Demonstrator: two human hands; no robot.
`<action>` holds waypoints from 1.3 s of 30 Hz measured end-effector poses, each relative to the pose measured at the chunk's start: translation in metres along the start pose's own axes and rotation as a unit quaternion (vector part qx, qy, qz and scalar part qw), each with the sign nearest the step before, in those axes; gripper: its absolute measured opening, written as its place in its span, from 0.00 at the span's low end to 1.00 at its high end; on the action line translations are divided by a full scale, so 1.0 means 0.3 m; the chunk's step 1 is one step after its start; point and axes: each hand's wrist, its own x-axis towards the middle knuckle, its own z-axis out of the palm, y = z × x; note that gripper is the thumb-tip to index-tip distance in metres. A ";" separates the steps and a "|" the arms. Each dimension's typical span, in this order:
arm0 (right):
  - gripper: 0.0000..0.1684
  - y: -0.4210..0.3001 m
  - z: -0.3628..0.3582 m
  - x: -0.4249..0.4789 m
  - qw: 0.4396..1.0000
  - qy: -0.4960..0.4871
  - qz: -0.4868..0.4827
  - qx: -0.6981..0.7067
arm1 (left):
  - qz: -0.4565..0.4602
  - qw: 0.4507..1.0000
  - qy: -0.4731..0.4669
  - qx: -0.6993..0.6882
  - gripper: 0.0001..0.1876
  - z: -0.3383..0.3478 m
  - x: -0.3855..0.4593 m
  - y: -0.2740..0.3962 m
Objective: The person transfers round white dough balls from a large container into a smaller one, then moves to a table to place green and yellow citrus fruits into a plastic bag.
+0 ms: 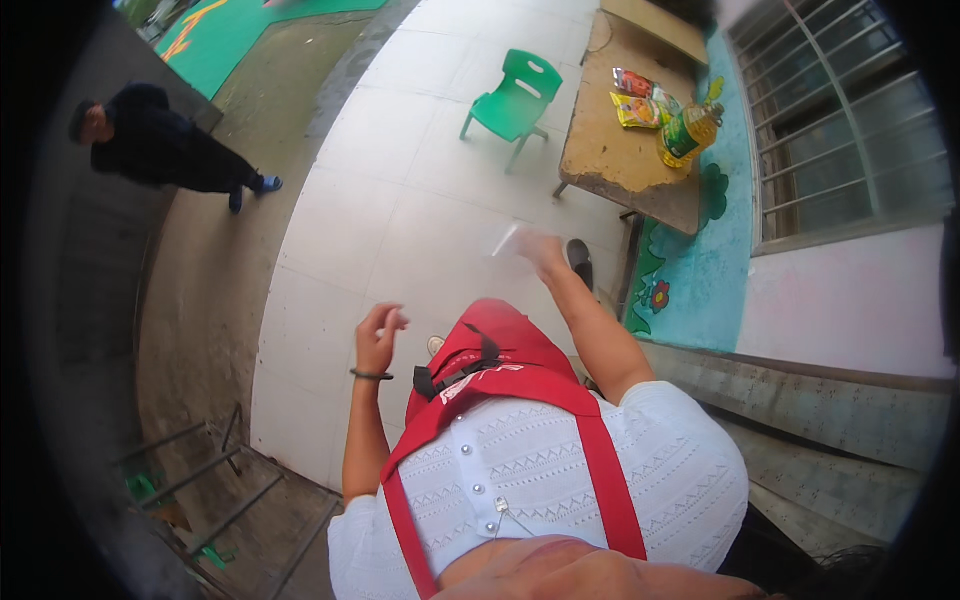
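Note:
My right hand (536, 246), blurred by motion, reaches out over the pale tiled floor (337, 225). It grips a thin, flat, whitish object (506, 240), too smeared to identify. To the left, my left hand (379, 330) is raised with loosely bent fingers and nothing visible in it; a dark band circles the wrist. Between my arms hangs a red apron (491, 322) with a black buckled strap. Ahead, a green plastic chair (514, 105) stands on the tiles.
A worn wooden table (600, 150) at right holds a bottle of yellow cooking oil (686, 135) and several packets (637, 111). Beyond is a barred window (832, 142). A person (157, 139) stands at left. A metal rack (225, 480) is at lower left, stacked boards (817, 420) lower right.

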 end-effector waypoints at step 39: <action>0.16 -1.247 1.320 2.126 0.832 0.239 -0.050 0.498 | -0.215 0.917 -0.330 -0.063 0.08 0.278 3.833 0.148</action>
